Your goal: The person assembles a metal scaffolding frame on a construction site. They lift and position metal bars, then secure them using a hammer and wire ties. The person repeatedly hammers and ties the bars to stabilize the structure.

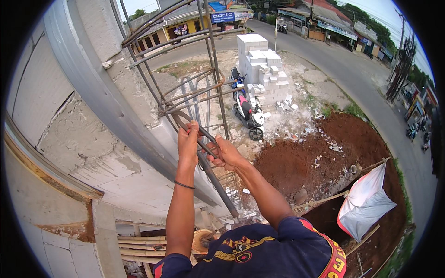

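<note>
slim dark curved metal bar (pixel 207 135) at the left edge of the rust-brown steel rebar cage (pixel 218 85), slanting down rightward. left hand (pixel 188 140) grasps it; right hand (pixel 225 154) clasps it lower, fingers curled. thick dark straight metal bar (pixel 218 185) slants below. beyond: white-and-black scooter (pixel 249 112) beside stacked white blocks (pixel 253 45); reddish-brown soil (pixel 285 162) to the right.

One left hand (pixel 187 141) and one right hand (pixel 225 152) meet at least two dark bars (pixel 217 185). Far, two motorbikes (pixel 245 110) flank one block stack (pixel 252 48); near right, one pale sheet (pixel 366 204); near left, one orange container (pixel 198 242), at least four bamboo poles (pixel 139 253).
</note>
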Tool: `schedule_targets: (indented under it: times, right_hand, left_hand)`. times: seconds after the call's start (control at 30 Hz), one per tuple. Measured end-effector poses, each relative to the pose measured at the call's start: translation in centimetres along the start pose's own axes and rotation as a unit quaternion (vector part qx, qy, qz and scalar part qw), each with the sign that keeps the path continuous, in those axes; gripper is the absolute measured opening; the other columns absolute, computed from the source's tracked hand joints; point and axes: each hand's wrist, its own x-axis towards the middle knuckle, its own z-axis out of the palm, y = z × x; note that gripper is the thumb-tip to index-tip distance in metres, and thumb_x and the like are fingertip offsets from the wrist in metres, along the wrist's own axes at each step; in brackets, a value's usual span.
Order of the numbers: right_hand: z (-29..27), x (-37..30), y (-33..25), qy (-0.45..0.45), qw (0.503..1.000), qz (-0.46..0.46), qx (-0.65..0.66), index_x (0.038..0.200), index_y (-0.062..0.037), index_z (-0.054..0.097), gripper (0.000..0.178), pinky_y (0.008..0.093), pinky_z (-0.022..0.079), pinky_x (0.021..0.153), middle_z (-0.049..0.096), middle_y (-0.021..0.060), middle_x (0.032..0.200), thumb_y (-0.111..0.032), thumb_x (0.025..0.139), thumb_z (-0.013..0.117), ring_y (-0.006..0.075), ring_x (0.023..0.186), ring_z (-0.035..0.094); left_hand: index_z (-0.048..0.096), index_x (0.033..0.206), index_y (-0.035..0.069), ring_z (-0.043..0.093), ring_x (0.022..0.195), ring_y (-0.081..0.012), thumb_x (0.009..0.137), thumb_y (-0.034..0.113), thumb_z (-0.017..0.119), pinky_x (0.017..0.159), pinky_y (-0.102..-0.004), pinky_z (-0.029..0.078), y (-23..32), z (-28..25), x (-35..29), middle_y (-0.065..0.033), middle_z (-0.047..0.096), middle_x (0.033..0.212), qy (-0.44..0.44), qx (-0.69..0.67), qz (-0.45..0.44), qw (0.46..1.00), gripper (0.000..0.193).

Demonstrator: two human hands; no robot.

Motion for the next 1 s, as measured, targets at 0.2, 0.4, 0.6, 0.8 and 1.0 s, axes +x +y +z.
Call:
schedule_targets:
  times: [0.2, 0.4, 0.6, 0.8, 1.0]
  right_hand:
    - [-2.5, 0.3, -3.7, -0.071, 0.992, 0.066, -0.084, 0.106, 0.0026, 0.057, 0.072, 0.0176, 0.024, 0.037, 0.052, 0.0037, 0.061, -0.058, 0.102, 0.017, 0.0055, 0.042, 0.031]
    - [-3.0, 1.5, -2.6, -0.12, 0.988, 0.096, -0.017, 0.11, 0.0011, 0.057, 0.077, 0.0179, 0.025, 0.037, 0.053, 0.0045, 0.063, -0.062, 0.1, 0.015, 0.0066, 0.042, 0.032]
    - [-0.3, 1.0, 2.3, -0.125, 0.981, 0.101, 0.107, 0.107, -0.0003, 0.057, 0.074, 0.02, 0.031, 0.037, 0.057, 0.0075, 0.066, -0.062, 0.1, 0.018, 0.0101, 0.042, 0.04]
    - [3.5, -0.7, 3.6, 0.231, 0.801, -0.356, -0.421, 0.113, 0.0029, 0.052, 0.056, 0.0498, 0.046, 0.065, 0.062, 0.022, 0.081, -0.048, 0.102, 0.032, 0.0415, 0.073, 0.061]
    - [3.3, 0.4, 4.2, 0.214, 0.749, -0.358, -0.515, 0.104, 0.0028, 0.056, 0.052, 0.0482, 0.045, 0.061, 0.062, 0.0223, 0.082, -0.045, 0.102, 0.034, 0.0404, 0.067, 0.06]
  left_hand:
    - [0.056, 0.115, 0.003, 0.061, 0.095, -0.0177, 0.097, 0.041, 0.056, 0.085, -0.0335, 0.048, -0.4, -1.3, 1.0, -0.0069, 0.063, 0.101, -0.077, -0.068, -0.051, 0.993, 0.041]
    - [0.055, 0.12, 0.002, 0.062, 0.105, -0.0271, 0.098, 0.04, 0.054, 0.091, -0.0394, 0.049, -1.2, -1.4, 2.0, -0.0123, 0.064, 0.109, -0.115, -0.209, -0.101, 0.966, 0.043]
    - [0.055, 0.102, 0.008, 0.057, 0.074, -0.0168, 0.1, 0.037, 0.051, 0.07, -0.0336, 0.047, -1.4, -1.8, 2.9, -0.0029, 0.057, 0.079, -0.248, -0.381, -0.085, 0.887, 0.03]
    - [0.05, 0.091, 0.012, 0.042, 0.055, -0.0103, 0.102, 0.034, 0.047, 0.055, -0.0281, 0.039, -1.4, -0.8, 2.6, 0.0028, 0.042, 0.065, -0.101, -0.312, -0.104, 0.939, 0.025]
    - [0.051, 0.089, 0.01, 0.052, 0.063, -0.012, 0.099, 0.037, 0.055, 0.06, -0.0284, 0.044, -1.0, -1.0, 1.7, -0.0004, 0.052, 0.073, -0.059, -0.143, -0.045, 0.987, 0.029]
